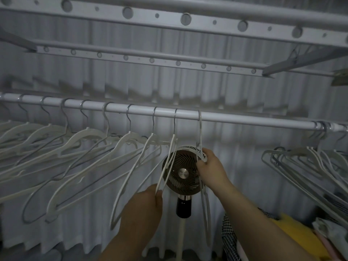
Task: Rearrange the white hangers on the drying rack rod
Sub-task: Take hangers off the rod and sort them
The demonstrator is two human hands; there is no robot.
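I see the left hand (143,207) pinching one white hanger (172,140) at the fan's (183,173) 7 o'clock, and the right hand (211,166) gripping a second hanger (200,132) at 3 o'clock.

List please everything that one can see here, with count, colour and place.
Rod: one, white, across the middle.
Hangers: about ten, white, spread along the rod's left and middle.
Bunched hangers: several, white and grey, at the rod's right end.
Bars: two with holes, grey, overhead.
Fan: one, white rim, dark neck, behind the hands.
Curtain: one, pale, behind everything.
Yellow cloth: one, bottom right.
Checked cloth: one, black and white, beside it.
Left hand: pinches the second-last spread hanger.
Right hand: grips the last one.
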